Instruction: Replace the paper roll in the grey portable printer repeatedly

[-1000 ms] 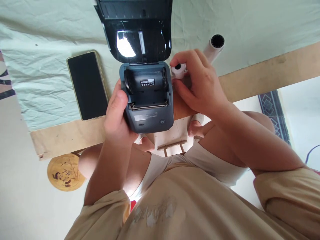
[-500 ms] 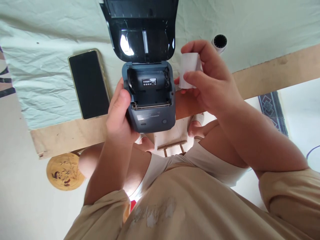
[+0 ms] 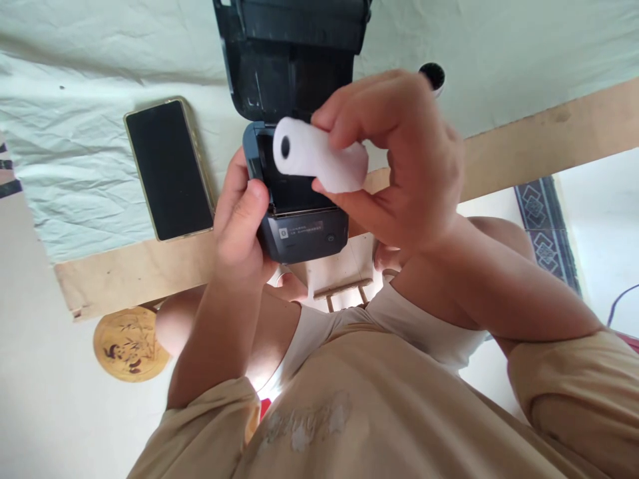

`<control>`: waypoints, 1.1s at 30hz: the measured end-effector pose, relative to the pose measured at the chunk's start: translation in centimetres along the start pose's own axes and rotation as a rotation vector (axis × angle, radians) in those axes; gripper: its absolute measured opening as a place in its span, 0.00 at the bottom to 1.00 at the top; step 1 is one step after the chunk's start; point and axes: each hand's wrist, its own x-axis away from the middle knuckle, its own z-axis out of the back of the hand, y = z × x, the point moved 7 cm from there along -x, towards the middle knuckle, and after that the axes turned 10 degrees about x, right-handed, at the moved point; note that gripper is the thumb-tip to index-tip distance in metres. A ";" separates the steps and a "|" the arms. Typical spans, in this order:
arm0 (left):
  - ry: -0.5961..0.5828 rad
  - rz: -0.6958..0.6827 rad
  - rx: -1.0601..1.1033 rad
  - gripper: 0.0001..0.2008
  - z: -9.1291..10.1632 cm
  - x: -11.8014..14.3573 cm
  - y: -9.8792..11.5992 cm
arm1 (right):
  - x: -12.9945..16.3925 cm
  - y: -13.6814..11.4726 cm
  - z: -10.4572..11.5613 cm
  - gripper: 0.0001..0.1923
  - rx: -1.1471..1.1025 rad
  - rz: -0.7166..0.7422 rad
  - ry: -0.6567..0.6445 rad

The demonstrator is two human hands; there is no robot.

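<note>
My left hand (image 3: 243, 223) grips the left side of a dark blue-grey label printer (image 3: 304, 236), its thumb along the near corner. The printer's black lid (image 3: 294, 73) is raised and tilted back, so the paper bay shows. Above that bay, my right hand (image 3: 399, 146) pinches a white paper roll (image 3: 304, 150) between thumb and fingers. The roll's dark hollow core faces left, and a loose paper end curls out near the thumb. Part of the bay is hidden behind the roll and hand.
A smartphone (image 3: 168, 169) in a clear case lies left of the printer on a pale green cloth (image 3: 84, 159). A small cylinder with a dark opening (image 3: 433, 76) stands behind my right hand. The table's wooden edge (image 3: 134, 276) runs nearby. A round wooden stool (image 3: 130, 346) is at lower left.
My right hand has moved left with the paper roll, from beside the printer to over its bay, and turned it so the core shows. The printer and lid have tilted slightly.
</note>
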 end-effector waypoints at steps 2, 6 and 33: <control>0.009 -0.004 -0.012 0.16 0.1 0.1 0.1 | -0.2 -0.4 -0.6 0.06 0.063 -0.004 -0.035; 0.002 0.008 0.008 0.19 0.1 0.3 0.0 | -0.1 -0.4 -1.6 0.08 0.151 -0.041 -0.067; -0.090 0.018 0.000 0.18 0.0 0.3 0.2 | 2.6 -3.2 -1.9 0.02 0.105 0.357 -0.043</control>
